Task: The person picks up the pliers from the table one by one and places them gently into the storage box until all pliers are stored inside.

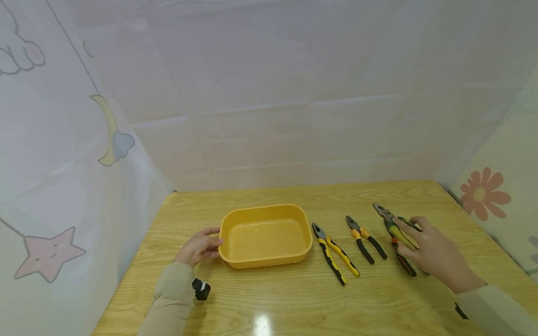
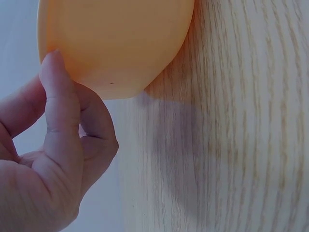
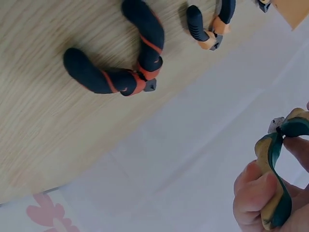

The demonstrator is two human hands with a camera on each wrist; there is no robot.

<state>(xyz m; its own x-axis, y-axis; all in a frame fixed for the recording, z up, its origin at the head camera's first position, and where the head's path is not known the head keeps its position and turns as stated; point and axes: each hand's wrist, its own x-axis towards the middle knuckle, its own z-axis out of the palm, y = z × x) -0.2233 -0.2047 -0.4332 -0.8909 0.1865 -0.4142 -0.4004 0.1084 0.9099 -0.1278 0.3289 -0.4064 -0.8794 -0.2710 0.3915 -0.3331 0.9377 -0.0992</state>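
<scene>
A yellow plastic tray stands on the wooden table, and my left hand pinches its left end wall. In the left wrist view, the thumb and fingers of that hand meet the tray's wall. On the right, my right hand grips green-and-yellow pliers by the handles, raised off the table. Their handles show among the fingers in the right wrist view. Below them on the table lie red-and-black pliers, partly hidden in the head view.
Yellow-and-black pliers lie with spread handles beside the tray. Right of them are orange-and-black pliers. A small black object is at the left wrist. Pale printed sheeting hangs behind the table and along both sides.
</scene>
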